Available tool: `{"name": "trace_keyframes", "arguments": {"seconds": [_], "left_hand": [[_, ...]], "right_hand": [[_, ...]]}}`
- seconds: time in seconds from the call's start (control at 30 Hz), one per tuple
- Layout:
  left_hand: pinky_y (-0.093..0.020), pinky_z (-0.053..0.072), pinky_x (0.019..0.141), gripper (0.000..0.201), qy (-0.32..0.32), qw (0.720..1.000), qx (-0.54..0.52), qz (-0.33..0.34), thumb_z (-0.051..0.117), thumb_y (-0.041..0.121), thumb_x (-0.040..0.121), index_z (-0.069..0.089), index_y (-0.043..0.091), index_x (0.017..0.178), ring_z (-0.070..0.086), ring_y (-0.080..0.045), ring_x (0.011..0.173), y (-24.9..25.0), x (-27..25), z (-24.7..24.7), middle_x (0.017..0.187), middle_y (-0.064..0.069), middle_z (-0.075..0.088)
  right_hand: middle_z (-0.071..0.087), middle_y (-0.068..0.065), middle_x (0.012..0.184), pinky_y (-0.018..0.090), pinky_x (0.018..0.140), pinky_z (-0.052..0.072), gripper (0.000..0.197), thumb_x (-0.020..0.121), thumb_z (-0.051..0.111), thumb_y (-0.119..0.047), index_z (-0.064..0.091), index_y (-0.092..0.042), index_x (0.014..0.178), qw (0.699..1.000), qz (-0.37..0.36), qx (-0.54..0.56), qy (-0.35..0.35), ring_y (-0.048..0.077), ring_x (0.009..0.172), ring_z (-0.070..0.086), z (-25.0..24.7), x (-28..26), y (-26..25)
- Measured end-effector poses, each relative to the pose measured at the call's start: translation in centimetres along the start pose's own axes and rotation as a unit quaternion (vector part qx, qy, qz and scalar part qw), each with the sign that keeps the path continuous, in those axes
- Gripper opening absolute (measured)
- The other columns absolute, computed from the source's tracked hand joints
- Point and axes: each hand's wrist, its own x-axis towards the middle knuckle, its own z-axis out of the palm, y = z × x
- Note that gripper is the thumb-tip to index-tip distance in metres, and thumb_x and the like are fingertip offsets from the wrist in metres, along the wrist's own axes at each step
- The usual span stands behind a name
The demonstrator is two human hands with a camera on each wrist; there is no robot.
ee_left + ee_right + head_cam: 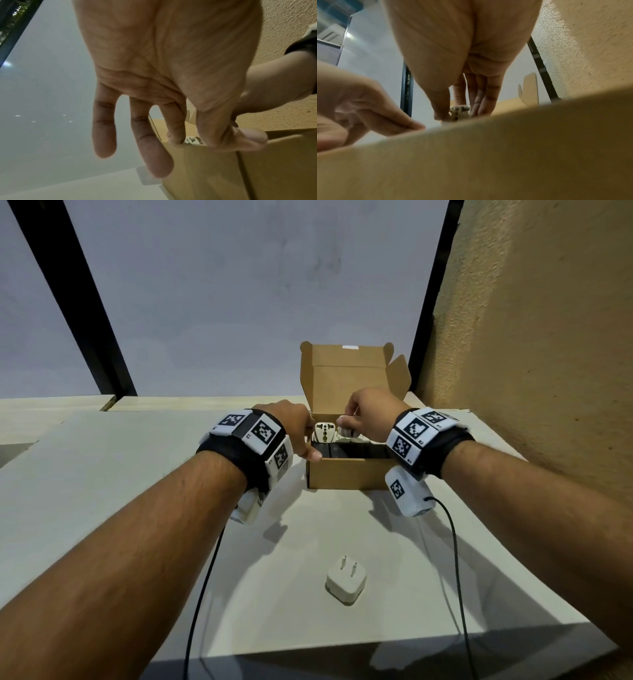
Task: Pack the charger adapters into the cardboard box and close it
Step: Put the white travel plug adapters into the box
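Note:
An open cardboard box (349,474) stands on the table with its lid (346,378) upright. My left hand (301,436) pinches the box's front left corner, thumb (240,139) outside the wall (205,169) and a finger inside. My right hand (366,416) hovers over the box and holds a cream travel adapter (323,432) between thumb and fingers, just above the rim; the right wrist view shows it (456,113) behind the blurred box wall (488,155). Dark items (342,450) lie inside the box. A white two-prong charger (346,583) lies on the table near me.
The pale table (137,474) ends at a front edge close to me. A rough tan wall (531,337) rises right beside the box. Black cables (202,594) hang from both wrists across the table. Black window bars (78,302) stand behind.

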Motion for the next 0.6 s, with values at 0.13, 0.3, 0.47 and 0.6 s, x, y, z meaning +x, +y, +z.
{"name": "trace_keyframes", "arguments": {"seconds": [0.13, 0.3, 0.47, 0.6], "left_hand": [[-0.031, 0.049, 0.074, 0.057, 0.005, 1.0, 0.008, -0.002, 0.068, 0.061, 0.074, 0.065, 0.026, 0.118, 0.059, -0.018, 0.072, 0.1, 0.0, -0.1, 0.079, 0.005, 0.065], [-0.032, 0.05, 0.077, 0.06, 0.007, 1.0, 0.007, -0.002, 0.067, 0.06, 0.075, 0.062, 0.025, 0.123, 0.058, -0.018, 0.073, 0.1, -0.2, 0.0, 0.083, 0.005, 0.065], [-0.036, 0.053, 0.083, 0.06, 0.008, 1.0, -0.004, -0.006, 0.069, 0.06, 0.073, 0.063, 0.025, 0.121, 0.061, -0.018, 0.074, -0.1, 0.2, 0.2, 0.098, 0.004, 0.071], [-0.035, 0.053, 0.081, 0.059, 0.01, 1.0, -0.008, -0.004, 0.069, 0.06, 0.073, 0.063, 0.026, 0.121, 0.061, -0.017, 0.073, -0.1, 0.2, 0.2, 0.098, 0.004, 0.071]], "right_hand": [[0.07, 0.01, 0.106, 0.03, 0.077, 0.048, 0.044, 0.089, 0.058, -0.047, 0.071, -0.009, 0.105, 0.995, 0.038, -0.072, -0.049, 0.025, 0.099, 0.063, 0.4, 1.1, -1.2], [0.068, 0.008, 0.108, 0.028, 0.077, 0.05, 0.032, 0.094, 0.057, -0.031, 0.069, -0.008, 0.113, 0.996, 0.046, -0.046, -0.063, 0.022, 0.098, 0.063, 1.1, 1.2, -1.2], [0.067, 0.009, 0.111, 0.027, 0.074, 0.052, 0.029, 0.092, 0.056, -0.003, 0.067, -0.011, 0.117, 0.998, 0.017, -0.014, -0.063, 0.022, 0.089, 0.063, 1.4, 0.9, -0.6], [0.061, 0.005, 0.125, 0.03, 0.087, 0.05, 0.042, 0.091, 0.059, -0.007, 0.058, -0.02, 0.131, 0.999, 0.005, -0.009, -0.05, 0.02, 0.104, 0.06, 0.5, 0.2, -0.3]]}}
